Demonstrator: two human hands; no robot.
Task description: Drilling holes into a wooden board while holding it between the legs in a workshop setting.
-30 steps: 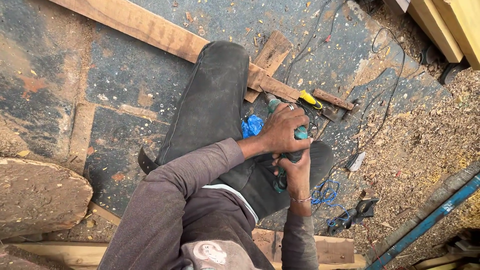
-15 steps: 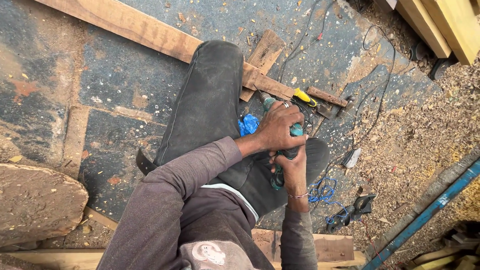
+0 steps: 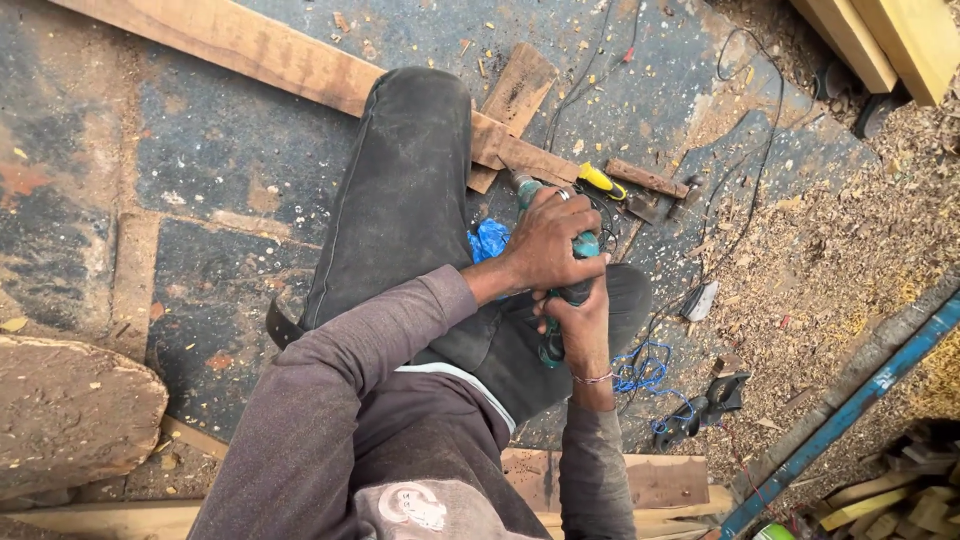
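I sit on the ground with my legs drawn up, holding a teal power drill (image 3: 583,247) over my lap. My left hand (image 3: 545,243), a ring on one finger, wraps over the top of the drill's body. My right hand (image 3: 578,322), a thin bracelet at the wrist, grips the handle from below. The drill's nose (image 3: 522,185) points at a long wooden plank (image 3: 270,55) lying across the floor under my knee. A short wood offcut (image 3: 515,88) lies across the plank beside the drill's nose.
A yellow-handled tool (image 3: 599,181), a hammer (image 3: 650,185) and black cables lie just beyond the drill. Blue plastic (image 3: 488,240) and blue cord (image 3: 640,370) lie by my legs. Sawdust covers the right side, with a blue metal bar (image 3: 850,410) and stacked timber (image 3: 885,40).
The whole view has slid slightly, so the hands and drill sit a bit further up and left. Both hands keep the same grip on the drill.
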